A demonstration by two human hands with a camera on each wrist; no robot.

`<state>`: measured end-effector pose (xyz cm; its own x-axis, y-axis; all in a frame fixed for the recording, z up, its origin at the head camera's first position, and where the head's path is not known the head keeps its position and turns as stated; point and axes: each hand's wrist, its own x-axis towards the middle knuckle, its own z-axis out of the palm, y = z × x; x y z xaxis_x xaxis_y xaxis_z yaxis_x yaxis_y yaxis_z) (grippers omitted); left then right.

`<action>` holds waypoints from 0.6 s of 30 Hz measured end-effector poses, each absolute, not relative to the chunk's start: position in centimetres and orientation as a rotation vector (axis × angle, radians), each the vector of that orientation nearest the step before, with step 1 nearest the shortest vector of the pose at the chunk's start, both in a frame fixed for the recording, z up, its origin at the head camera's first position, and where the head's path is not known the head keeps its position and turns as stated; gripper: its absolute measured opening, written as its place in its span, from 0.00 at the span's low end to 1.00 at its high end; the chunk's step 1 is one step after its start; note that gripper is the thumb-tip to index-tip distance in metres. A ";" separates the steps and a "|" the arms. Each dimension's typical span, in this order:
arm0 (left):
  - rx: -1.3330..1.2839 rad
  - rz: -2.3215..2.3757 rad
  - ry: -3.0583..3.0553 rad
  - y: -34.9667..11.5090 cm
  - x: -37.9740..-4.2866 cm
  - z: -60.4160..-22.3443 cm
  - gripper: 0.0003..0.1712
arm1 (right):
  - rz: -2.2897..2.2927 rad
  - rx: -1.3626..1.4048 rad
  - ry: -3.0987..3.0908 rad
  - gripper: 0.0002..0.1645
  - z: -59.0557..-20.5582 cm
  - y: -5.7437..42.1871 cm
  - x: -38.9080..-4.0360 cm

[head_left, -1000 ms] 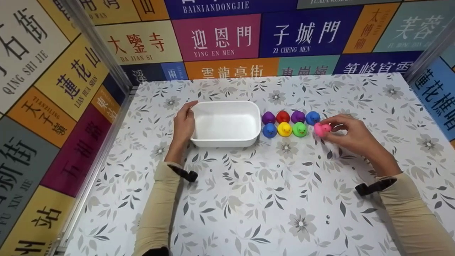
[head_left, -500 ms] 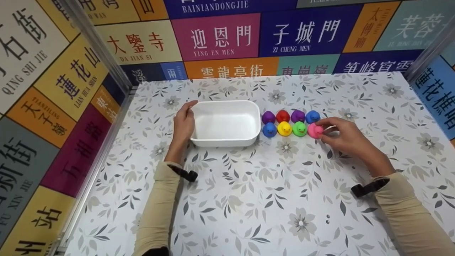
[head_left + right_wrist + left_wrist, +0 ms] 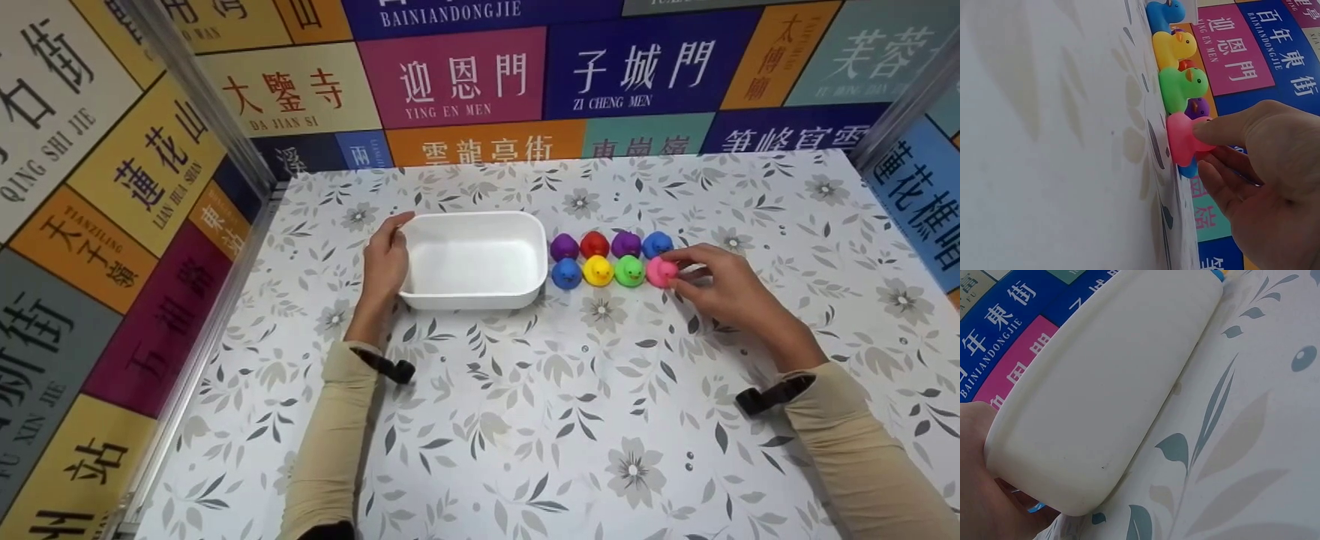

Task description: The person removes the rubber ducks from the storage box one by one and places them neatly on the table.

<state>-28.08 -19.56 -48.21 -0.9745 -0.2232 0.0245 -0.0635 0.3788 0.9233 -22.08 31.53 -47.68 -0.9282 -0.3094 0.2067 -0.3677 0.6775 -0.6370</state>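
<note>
At the right end of the front row of toy ducks, my right hand (image 3: pixel 724 281) pinches a pink rubber duck (image 3: pixel 661 271). In the right wrist view the thumb lies against the pink duck (image 3: pixel 1182 138), which stands upright beside the green duck (image 3: pixel 1179 90). My left hand (image 3: pixel 385 259) holds the left end of a white rectangular plastic tub (image 3: pixel 472 302), with nothing inside it. The left wrist view shows the tub's outer side wall (image 3: pixel 1095 382) and part of the hand (image 3: pixel 982 478) at its end; most fingers are hidden.
Front row, left to right: blue duck (image 3: pixel 566 274), yellow duck (image 3: pixel 598 271), green duck (image 3: pixel 629 271). Behind them stand a purple duck (image 3: pixel 564 247), a red duck (image 3: pixel 595 244), another purple duck (image 3: pixel 625 244) and a blue duck (image 3: pixel 658 243). Lettered panels (image 3: pixel 465 75) border the floral tabletop (image 3: pixel 525 420).
The right hand has moved the pink duck left and set it against the green one, closing the gap in the front row. The left hand and tub have stayed put.
</note>
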 end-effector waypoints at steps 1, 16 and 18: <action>0.253 -1.648 -2.482 -19.6 -28.0 -48.2 0.25 | 1.086 0.565 -2.805 0.25 -47.7 31.5 -22.1; 0.231 -1.585 -2.479 -19.7 -28.2 -48.1 0.25 | 1.137 0.595 -2.777 0.27 -47.2 31.4 -22.2; 0.234 -1.589 -2.490 -19.7 -28.2 -48.1 0.24 | 1.130 0.595 -2.759 0.26 -47.0 31.4 -22.1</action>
<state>-28.18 -19.72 -48.14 -0.9717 -0.2270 0.0652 -0.0364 0.4169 0.9082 -22.15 31.41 -47.00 -0.9185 -0.3166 0.2370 -0.3918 0.6483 -0.6528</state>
